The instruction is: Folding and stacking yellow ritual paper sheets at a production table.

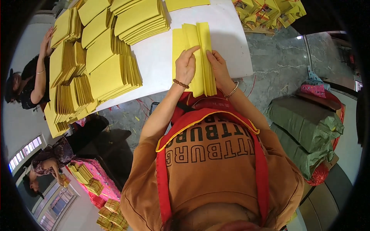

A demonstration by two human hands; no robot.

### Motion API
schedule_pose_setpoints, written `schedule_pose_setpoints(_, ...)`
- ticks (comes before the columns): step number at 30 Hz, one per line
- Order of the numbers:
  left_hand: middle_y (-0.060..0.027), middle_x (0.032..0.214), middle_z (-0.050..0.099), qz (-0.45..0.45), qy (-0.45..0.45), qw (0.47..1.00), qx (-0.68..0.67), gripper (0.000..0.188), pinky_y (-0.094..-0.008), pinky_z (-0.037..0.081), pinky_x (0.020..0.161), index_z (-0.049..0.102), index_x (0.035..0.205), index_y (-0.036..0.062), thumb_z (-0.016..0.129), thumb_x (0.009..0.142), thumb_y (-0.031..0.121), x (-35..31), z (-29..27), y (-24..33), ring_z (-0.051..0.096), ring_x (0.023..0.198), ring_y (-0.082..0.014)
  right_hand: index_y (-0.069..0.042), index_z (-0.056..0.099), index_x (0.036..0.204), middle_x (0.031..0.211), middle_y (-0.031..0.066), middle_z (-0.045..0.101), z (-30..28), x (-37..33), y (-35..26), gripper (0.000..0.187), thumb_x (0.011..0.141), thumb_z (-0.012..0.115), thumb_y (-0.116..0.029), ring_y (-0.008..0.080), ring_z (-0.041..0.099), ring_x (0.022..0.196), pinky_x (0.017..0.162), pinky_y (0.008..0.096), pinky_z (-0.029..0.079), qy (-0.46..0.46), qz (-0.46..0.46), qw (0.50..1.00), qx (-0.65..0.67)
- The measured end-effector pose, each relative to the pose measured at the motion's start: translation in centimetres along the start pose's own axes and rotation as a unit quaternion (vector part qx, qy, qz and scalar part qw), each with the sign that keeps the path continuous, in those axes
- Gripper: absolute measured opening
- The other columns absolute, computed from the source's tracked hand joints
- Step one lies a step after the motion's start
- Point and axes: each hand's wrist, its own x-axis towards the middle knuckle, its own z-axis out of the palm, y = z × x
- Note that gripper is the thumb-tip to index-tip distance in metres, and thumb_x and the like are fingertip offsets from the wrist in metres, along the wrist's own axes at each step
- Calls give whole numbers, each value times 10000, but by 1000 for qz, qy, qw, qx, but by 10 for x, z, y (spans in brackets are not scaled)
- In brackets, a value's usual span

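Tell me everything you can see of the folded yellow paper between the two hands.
The folded yellow paper looks plain and matte, in long panels with lengthwise folds, layered at its right side. It points away from the person over the white table, its far ends uneven; its near end juts past the table edge toward the red apron, contact unclear. The left hand rests an index finger on its upper face; the right hand is at its right edge. Its underside is hidden.

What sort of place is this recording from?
Likely a small paper-goods workshop: stacks of folded yellow paper on a white table, bulky green wrapped packages, and a co-worker in black at the stacks.
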Motion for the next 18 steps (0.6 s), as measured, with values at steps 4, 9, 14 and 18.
schedule_pose_setpoints(4, -160, 867, 593, -35, -1, 999, -17, 227, -272, 437, 689, 576, 993, -9, 524, 802, 102, 1, 5, 6, 574, 763, -230, -39, 530, 916, 784, -9, 534, -3, 0, 3, 179, 886, 487, -210, 54, 498, 682, 606, 198, 431, -6, -21, 999, -31)
schedule_pose_setpoints(9, -146, 822, 589, 8, 30, 999, -19, 245, -260, 436, 636, 580, 973, -18, 578, 790, 146, -1, 8, -10, 555, 688, -191, -38, 527, 925, 783, -11, 532, -1, -1, 3, 178, 886, 488, -207, 53, 499, 671, 596, 194, 436, 1, -16, 1000, -16)
schedule_pose_setpoints(14, -108, 654, 564, -92, 2, 996, -14, 199, -265, 408, 510, 581, 871, -31, 591, 788, 149, 1, 2, -10, 497, 535, -138, -33, 526, 924, 781, -6, 533, -3, 0, 5, 183, 885, 492, -208, 53, 501, 661, 585, 195, 441, 0, -16, 1000, -9)
schedule_pose_setpoints(18, -86, 587, 538, -78, 0, 997, 2, 179, -267, 389, 476, 581, 832, -25, 590, 791, 149, 3, 2, -10, 470, 495, -128, -28, 525, 918, 779, -2, 534, -3, 0, 6, 187, 882, 498, -210, 54, 502, 657, 582, 198, 442, -2, -20, 1000, 11)
